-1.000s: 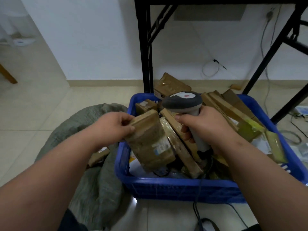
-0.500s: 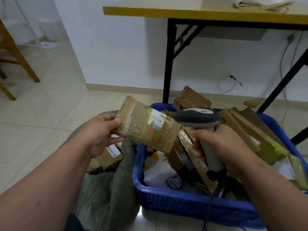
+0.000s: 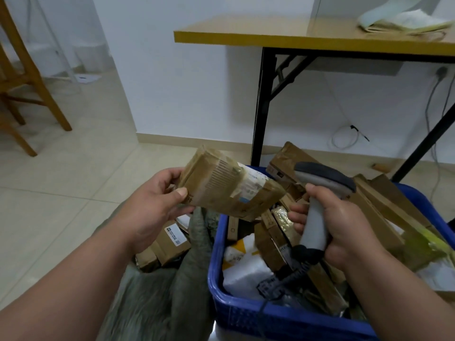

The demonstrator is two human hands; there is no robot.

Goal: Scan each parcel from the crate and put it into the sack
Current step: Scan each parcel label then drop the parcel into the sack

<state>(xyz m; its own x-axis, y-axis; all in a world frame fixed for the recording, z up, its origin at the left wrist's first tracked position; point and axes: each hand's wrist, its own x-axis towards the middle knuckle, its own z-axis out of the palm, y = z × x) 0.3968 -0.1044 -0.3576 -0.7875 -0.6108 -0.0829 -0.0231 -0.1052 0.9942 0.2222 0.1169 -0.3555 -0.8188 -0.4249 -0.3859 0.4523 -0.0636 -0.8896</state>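
The left hand (image 3: 150, 205) has its thumb pressed on the near face of a brown parcel (image 3: 229, 190) and its fingers curled over the far left end, clamped on it. The parcel is a flat cardboard packet wrapped in glossy brown tape, creased and ribbed on its upper face, with a white shipping label carrying a small blue mark toward its right end. It is held in the air, tilted with the left end higher, above the gap between the sack and the left wall of the crate.

The right hand (image 3: 337, 227) is wrapped tight around the pale grey handle of a barcode scanner (image 3: 320, 193), whose dark head points left toward the parcel's label end; its coiled cable drops into the crate.

The blue plastic crate (image 3: 246, 313) sits on the right, heaped with more brown packets and a white bag. Left of it lies the grey-green sack (image 3: 157, 296), its mouth holding several labelled cardboard packets (image 3: 170, 244).

Farther off stands a yellow-edged table (image 3: 307, 40) on black legs.
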